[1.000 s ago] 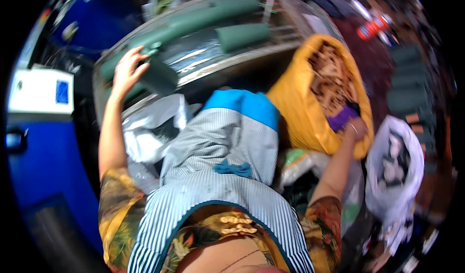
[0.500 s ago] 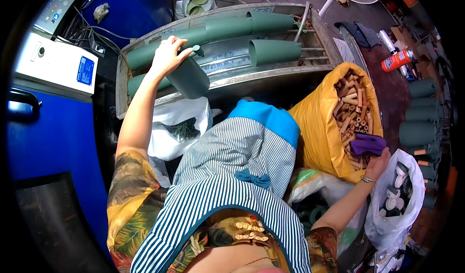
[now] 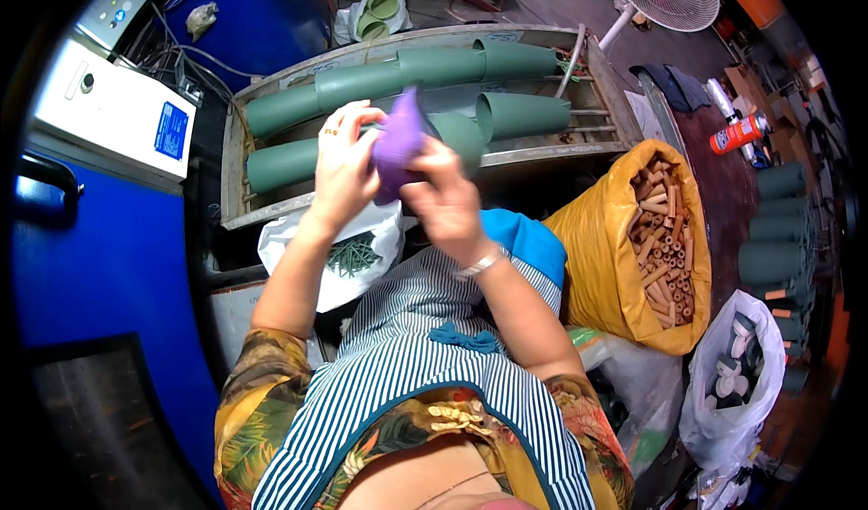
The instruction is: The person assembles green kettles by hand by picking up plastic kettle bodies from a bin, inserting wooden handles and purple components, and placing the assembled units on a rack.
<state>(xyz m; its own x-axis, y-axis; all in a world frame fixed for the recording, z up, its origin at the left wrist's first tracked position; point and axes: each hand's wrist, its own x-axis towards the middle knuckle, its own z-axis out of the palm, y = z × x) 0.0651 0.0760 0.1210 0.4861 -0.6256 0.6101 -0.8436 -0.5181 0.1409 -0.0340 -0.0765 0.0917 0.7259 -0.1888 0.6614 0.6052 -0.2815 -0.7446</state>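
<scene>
Both hands were raised together over the metal tray (image 3: pixel 237 184). The left hand (image 3: pixel 342 162) and the right hand (image 3: pixel 445 201) held a purple cone (image 3: pixel 399 141) between them. Green cones (image 3: pixel 362 83) lay along the tray's far edge. A yellow sack (image 3: pixel 592 266) of brown tubes (image 3: pixel 665 239) stood beside the tray's right end.

A purple cone-shaped piece (image 3: pixel 399 141), soft-looking and matte, stands point-up between both hands, above the far metal tray. Its narrow tip points far, its wider lower end is hidden behind the fingers gripping it from left and right.
</scene>
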